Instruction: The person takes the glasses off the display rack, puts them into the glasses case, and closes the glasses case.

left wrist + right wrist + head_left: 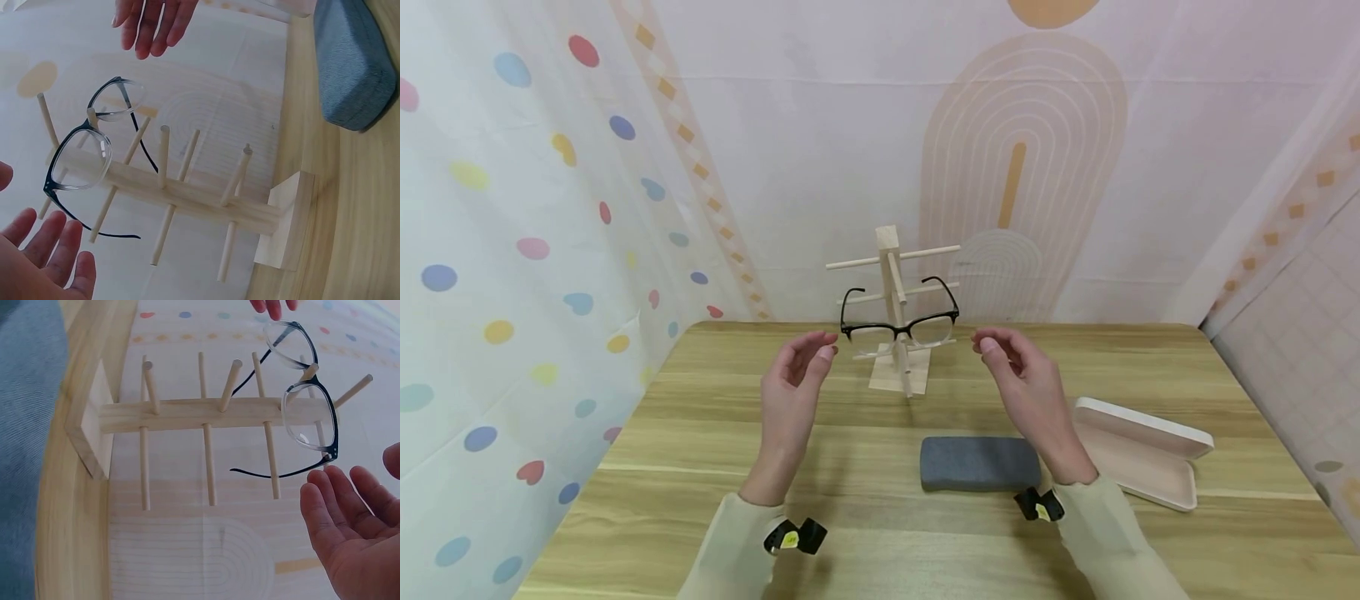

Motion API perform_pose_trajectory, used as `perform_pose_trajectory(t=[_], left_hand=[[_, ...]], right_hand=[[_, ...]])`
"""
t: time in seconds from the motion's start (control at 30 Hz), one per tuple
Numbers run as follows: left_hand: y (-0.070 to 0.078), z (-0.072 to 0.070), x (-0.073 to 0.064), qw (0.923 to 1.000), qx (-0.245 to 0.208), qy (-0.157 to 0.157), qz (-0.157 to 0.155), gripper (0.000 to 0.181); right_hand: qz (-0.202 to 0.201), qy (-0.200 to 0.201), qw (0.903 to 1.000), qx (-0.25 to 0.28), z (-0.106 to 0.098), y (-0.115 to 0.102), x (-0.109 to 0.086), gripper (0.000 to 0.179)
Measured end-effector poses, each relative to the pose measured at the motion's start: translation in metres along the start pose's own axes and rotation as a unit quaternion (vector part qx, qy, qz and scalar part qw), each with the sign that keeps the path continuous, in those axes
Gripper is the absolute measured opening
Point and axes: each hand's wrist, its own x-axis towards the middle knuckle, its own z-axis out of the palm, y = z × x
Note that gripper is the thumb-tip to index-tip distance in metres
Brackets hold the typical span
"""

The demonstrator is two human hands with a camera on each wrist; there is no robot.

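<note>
Black-framed eyeglasses (898, 330) with clear lower rims hang on a pale wooden display stand (887, 242), the bridge over one of its front pegs. Their temples reach back past the post. My left hand (795, 375) is just left of the glasses, its fingers loosely bent and nothing in it. On the other side my right hand (1022, 379) is held up likewise, with a gap between its fingertips and the frame. In the right wrist view the fingers (356, 494) spread near the hinge of the glasses (334, 419).
A closed grey-blue glasses case (973, 463) lies on the wooden table (700, 475) in front of the stand, by my right forearm. Farther right an open white case (1142, 454) shows its pale inside. A patterned curtain (820, 150) hangs behind the table.
</note>
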Motion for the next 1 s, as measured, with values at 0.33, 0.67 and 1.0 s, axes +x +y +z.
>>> perform_pose_trajectory(t=[0.33,0.67,1.0], left_hand=[[0.000,0.007,0.011,0.9991,-0.013,-0.008,-0.039,0.043],[0.004,0.012,0.020,0.9967,-0.040,-0.010,-0.069,0.043],[0.003,0.016,0.025,0.9957,-0.060,-0.007,-0.070,0.041]], right_hand=[[-0.008,0.007,0.9991,0.042,0.013,-0.001,0.017,0.037],[0.011,0.017,0.9976,0.066,0.023,-0.001,0.032,0.034],[0.028,0.025,0.9951,0.092,0.031,0.002,0.040,0.033]])
